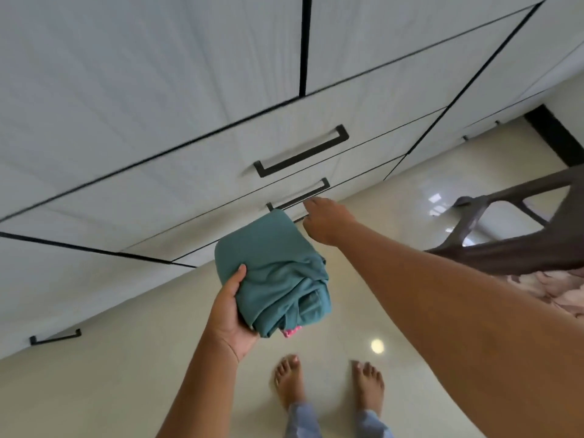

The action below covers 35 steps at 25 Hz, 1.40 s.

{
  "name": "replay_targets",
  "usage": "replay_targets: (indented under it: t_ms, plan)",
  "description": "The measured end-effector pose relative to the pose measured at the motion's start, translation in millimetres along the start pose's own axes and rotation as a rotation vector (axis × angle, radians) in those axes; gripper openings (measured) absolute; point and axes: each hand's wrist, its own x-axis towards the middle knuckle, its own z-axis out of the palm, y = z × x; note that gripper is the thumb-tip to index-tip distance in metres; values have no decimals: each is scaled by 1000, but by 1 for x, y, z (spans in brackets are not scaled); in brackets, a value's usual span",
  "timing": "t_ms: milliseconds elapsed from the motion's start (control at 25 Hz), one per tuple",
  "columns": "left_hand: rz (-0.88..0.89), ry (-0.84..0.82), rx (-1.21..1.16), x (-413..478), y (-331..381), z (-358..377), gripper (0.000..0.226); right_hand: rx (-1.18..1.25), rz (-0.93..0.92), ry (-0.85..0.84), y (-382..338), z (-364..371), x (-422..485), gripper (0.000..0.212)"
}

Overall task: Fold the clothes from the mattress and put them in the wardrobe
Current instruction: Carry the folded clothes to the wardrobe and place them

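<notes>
My left hand grips a folded teal garment from below and the left, with a bit of pink cloth showing at its lower edge. My right hand reaches out to the black handle of the lower drawer of the white wardrobe; its fingers are at the handle's right part, and whether they close around it is hidden. The drawers and doors look closed.
An upper drawer with a black handle sits above the lower one. A brown plastic chair stands at the right with a patterned cloth beside it. My bare feet stand on the glossy cream floor.
</notes>
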Motion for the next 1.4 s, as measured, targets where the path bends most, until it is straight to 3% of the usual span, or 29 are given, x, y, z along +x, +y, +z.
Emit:
replay_targets:
  t_ms: [200,400,880,1200,1320,1400]
  plan:
    - [30,24,-56,57,-24,-23,38,-302,-164,210,15,44,69,56]
    - [29,49,-44,61,-36,-33,39,-227,-170,342,13,54,82,37]
    - [-27,70,-86,13,-52,-44,39,-341,-102,273,15,64,44,23]
    - [-139,63,-65,-40,-80,-50,52,-343,-76,129,51,119,-73,22]
    - [-269,75,-38,-75,-100,-58,65,-308,-55,57,54,131,-119,28]
    - [-331,78,-44,-94,-114,-66,88,-267,-15,-31,57,135,-141,33]
